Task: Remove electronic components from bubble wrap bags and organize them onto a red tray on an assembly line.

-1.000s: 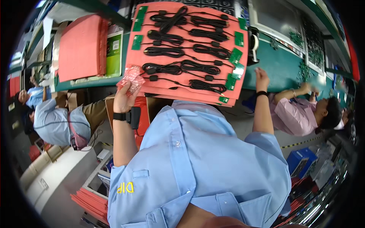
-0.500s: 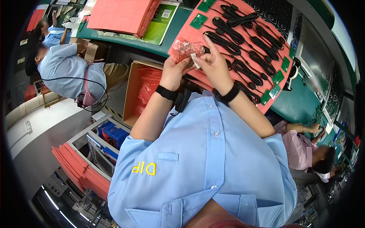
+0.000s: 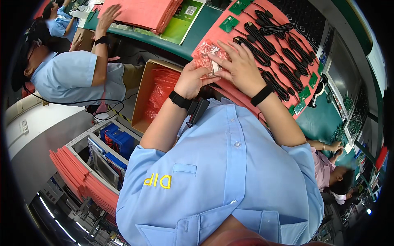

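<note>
My left hand (image 3: 189,80) and my right hand (image 3: 240,67) both hold a small pink bubble-wrap bag (image 3: 206,57) in front of my chest. The left grips it from below. The right lies over its right side with fingers spread, pinching a white piece at the bag's mouth. Both wrists wear black bands. Just behind the bag lies a pink tray (image 3: 274,12) carrying several coiled black cables (image 3: 262,53) and small green circuit boards (image 3: 229,23).
An open cardboard box (image 3: 141,96) of red bags stands left of my arm. A co-worker in a blue shirt (image 3: 69,78) reaches toward a stack of pink trays (image 3: 139,12) on the green bench. Another person in pink (image 3: 328,170) sits right. Blue bins (image 3: 117,141) are below.
My right hand left the tray's far side and joined the left on the pink bag. The bag came closer to my chest, and the view tilted further.
</note>
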### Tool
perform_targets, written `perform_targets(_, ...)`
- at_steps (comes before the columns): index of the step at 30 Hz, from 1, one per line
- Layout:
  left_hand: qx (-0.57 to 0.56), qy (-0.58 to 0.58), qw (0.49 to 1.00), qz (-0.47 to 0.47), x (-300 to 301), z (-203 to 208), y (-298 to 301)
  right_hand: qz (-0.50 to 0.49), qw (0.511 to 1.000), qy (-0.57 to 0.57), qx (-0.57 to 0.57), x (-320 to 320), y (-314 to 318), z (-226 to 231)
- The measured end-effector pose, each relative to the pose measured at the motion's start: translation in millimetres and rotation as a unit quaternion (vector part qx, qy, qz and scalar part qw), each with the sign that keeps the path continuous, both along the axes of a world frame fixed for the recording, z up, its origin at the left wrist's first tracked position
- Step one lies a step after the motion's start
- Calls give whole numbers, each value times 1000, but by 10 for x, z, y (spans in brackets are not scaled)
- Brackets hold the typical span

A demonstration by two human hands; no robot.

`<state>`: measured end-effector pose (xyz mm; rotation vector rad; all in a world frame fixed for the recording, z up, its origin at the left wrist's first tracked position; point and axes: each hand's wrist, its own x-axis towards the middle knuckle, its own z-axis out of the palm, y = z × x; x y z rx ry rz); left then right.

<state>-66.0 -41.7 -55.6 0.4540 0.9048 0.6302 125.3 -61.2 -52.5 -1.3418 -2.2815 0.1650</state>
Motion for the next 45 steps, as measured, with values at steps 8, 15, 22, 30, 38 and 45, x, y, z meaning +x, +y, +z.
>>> perform_targets(8, 292, 205, 933, -53, -181, -605, -107, 64, 964, 99, -238, -170, 141, -84)
perform_targets(15, 260, 228, 928, 138, -464, -792, -277, -93, 836, 361, -403, -197, 462, -604)
perform_targets(22, 19, 493, 858, 144, -1844, -2640, -443, -169, 966, 48, -188, -401, 502, -398)
perform_targets(30, -151, 836, 483, 211, -1724, -3129, 6, -192, 865, 255, -388, -25, 173, 307)
perform_targets(38, -106, 316, 882, 334, -2320, -2719, -328, -160, 836, 371, -371, -129, 181, 423)
perform_targets(45, 20, -49, 946, 318, -1610, -920, -419, -30, 692, 466, -550, -772, 320, -129)
